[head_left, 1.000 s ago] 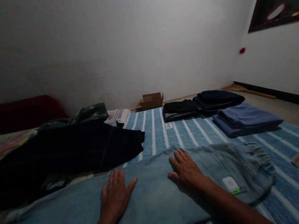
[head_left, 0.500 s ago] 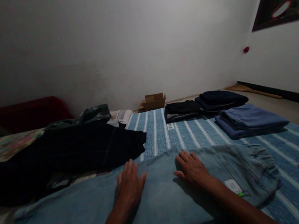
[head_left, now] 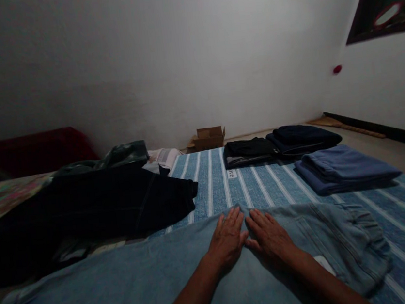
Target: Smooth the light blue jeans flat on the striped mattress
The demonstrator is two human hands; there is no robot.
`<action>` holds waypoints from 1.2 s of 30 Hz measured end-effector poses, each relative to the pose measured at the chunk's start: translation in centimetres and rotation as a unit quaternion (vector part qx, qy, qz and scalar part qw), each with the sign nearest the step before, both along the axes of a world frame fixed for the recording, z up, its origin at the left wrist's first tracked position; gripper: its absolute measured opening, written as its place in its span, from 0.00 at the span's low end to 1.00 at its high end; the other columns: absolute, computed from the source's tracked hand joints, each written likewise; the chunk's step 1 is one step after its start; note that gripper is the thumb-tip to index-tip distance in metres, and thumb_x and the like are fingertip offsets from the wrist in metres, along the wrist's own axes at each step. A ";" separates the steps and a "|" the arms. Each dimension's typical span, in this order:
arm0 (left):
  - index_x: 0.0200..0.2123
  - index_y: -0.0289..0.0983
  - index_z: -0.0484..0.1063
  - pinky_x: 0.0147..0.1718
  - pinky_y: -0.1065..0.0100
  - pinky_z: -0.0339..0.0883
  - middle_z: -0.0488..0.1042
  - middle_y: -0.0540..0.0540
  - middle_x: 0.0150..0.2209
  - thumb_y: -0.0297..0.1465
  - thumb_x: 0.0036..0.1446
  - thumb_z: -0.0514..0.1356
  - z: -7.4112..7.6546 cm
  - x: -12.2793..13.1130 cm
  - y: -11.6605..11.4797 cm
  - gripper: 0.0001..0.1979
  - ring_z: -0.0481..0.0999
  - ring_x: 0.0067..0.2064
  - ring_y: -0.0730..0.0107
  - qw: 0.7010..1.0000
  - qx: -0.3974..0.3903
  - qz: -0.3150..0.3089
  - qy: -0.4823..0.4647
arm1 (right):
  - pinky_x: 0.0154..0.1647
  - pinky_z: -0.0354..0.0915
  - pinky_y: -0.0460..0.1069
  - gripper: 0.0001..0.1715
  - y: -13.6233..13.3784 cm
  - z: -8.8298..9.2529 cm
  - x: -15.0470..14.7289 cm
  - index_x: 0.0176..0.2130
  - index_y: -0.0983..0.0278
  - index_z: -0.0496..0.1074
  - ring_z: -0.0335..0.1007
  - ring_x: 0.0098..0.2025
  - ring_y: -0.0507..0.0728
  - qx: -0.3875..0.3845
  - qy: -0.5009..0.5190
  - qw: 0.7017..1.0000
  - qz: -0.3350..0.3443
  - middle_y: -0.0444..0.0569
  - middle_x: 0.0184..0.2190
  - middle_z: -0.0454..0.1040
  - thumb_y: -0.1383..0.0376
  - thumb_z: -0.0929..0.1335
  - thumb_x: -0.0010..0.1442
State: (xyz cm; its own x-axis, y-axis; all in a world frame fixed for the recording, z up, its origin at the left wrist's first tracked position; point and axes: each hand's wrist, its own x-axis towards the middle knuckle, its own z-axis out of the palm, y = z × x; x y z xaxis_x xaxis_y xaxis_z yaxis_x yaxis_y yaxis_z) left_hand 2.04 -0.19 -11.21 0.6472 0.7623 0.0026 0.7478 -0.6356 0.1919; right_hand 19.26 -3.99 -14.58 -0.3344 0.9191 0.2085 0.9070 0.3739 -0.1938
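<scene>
Now, hands: left hand (head_left: 227,240) and right hand (head_left: 272,238) lie flat, fingers spread, thumbs touching, holding nothing.
Jeans: light-blue jeans (head_left: 129,282) spread under both palms on striped mattress (head_left: 261,184).

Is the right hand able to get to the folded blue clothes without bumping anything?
Probably yes. The right hand lies flat on the jeans, and only bare striped sheet lies between it and the folded blue clothes, though it looks like a stretch.

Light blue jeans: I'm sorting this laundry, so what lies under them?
The light blue jeans lie on the striped bedcover. Anything beneath their middle is covered.
</scene>
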 end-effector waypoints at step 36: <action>0.64 0.38 0.51 0.62 0.46 0.44 0.47 0.43 0.67 0.38 0.63 0.50 -1.0 -0.3 0.1 0.28 0.45 0.67 0.60 1.000 0.013 0.023 0.004 | 0.59 0.57 0.63 0.29 -0.7 0.5 -0.6 0.57 0.65 0.65 0.54 0.63 0.66 0.015 -0.005 0.999 -0.032 0.58 0.61 0.60 0.55 0.64 0.59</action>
